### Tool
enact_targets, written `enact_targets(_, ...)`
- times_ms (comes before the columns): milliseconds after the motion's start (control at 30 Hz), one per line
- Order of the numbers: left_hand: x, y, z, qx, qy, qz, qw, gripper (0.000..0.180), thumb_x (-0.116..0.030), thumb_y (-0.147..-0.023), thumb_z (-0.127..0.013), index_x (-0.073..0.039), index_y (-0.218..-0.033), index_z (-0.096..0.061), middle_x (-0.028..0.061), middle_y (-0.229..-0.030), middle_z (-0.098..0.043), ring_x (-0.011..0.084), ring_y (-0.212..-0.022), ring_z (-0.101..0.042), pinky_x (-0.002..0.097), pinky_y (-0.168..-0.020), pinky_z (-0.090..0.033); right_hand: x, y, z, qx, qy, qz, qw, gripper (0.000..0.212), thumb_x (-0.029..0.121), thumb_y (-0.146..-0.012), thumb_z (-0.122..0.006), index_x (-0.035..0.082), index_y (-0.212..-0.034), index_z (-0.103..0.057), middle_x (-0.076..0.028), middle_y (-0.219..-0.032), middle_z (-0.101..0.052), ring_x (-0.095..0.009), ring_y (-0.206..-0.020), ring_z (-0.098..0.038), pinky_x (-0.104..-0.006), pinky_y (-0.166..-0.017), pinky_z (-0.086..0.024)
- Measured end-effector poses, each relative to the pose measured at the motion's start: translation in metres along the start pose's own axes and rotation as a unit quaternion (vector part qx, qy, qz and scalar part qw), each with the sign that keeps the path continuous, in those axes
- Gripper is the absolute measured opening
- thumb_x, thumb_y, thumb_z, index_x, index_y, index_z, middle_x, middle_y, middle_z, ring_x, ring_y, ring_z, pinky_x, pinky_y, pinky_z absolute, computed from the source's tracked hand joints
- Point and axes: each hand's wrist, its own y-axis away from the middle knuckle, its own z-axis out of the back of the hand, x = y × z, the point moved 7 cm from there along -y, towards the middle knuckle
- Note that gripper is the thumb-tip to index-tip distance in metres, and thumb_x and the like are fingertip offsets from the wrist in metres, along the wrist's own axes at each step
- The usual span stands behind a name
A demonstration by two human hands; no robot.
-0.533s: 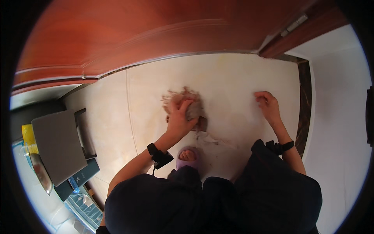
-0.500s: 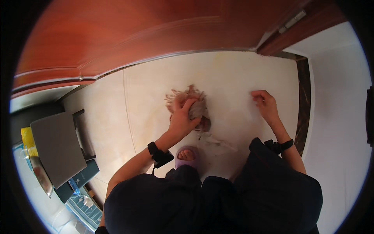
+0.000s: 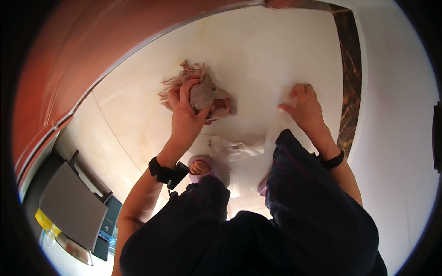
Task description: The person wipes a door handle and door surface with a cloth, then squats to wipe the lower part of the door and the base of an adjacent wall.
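Note:
My left hand is closed around a fuzzy grey-brown bundle with a frayed pinkish fringe, at or just above the pale floor. It looks like a soft toy or a wad of cloth; I cannot tell which. Beside it, on the hand's right, is a reddish-brown piece with a pale edge, partly hidden by the fingers. My right hand hovers to the right with nothing in it, its thumb stretched out and its fingers loosely bent. Crumpled clear plastic film lies on the floor between my feet and the bundle.
A reddish-brown door stands at the upper left. A white wall with a dark marbled skirting strip runs along the right. At the lower left are a grey chair-like panel and a yellow item. My left foot wears a lilac slipper.
The view has turned and shifted, so the door sits farther left. My left hand keeps its hold on the bundle, more of which now shows. My right thumb is spread farther out.

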Motion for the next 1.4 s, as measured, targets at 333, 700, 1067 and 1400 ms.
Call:
enact_targets(333,0.000,-0.016,-0.010,0.010,-0.052,-0.007,0.999,0.068,0.007,-0.070,-0.067,-0.021,-0.128,-0.046,0.0189,-0.120,-0.034,0.0390,-0.112,-0.042,0.0405,-0.095,-0.046,-0.011,0.009,0.001,0.029,0.014,0.025,0.999,0.042,0.021,-0.074,-0.077,0.001,-0.103,-0.053,-0.017,-0.105,-0.054,-0.035,-0.101,-0.055,-0.0415,-0.082,-0.049)
enact_targets(700,-0.022,0.024,-0.024,-0.060,-0.001,0.019,0.998,0.063,-0.016,-0.078,-0.071,-0.007,-0.133,-0.040,0.0246,-0.131,-0.033,0.0382,-0.118,-0.039,0.0444,-0.099,-0.037,-0.014,0.112,0.088,-0.059,-0.191,-0.089,0.976,0.017,0.014,-0.087,-0.064,0.002,-0.098,-0.062,-0.016,-0.090,-0.064,-0.028,-0.080,-0.065,-0.0363,-0.069,-0.052)
enact_targets(1067,-0.002,0.215,-0.134,0.420,-0.163,0.199,0.870,0.065,-0.022,-0.067,-0.072,-0.006,-0.126,-0.051,0.0284,-0.112,-0.059,0.0455,-0.107,-0.057,0.0465,-0.091,-0.047,-0.028,0.238,0.150,0.002,-0.215,-0.213,0.953,0.020,0.016,-0.092,-0.059,0.001,-0.104,-0.063,-0.015,-0.096,-0.067,-0.025,-0.088,-0.066,-0.0330,-0.073,-0.053)
enact_targets(1400,-0.235,0.191,0.025,0.352,0.250,0.360,0.827,0.048,-0.012,-0.084,-0.064,-0.008,-0.128,-0.044,0.0096,-0.107,-0.060,0.0187,-0.086,-0.064,0.0305,-0.062,-0.055,0.067,0.288,0.276,-0.033,-0.340,-0.188,0.921,0.020,0.015,-0.092,-0.059,0.000,-0.105,-0.062,-0.015,-0.095,-0.068,-0.024,-0.088,-0.066,-0.0323,-0.073,-0.053)
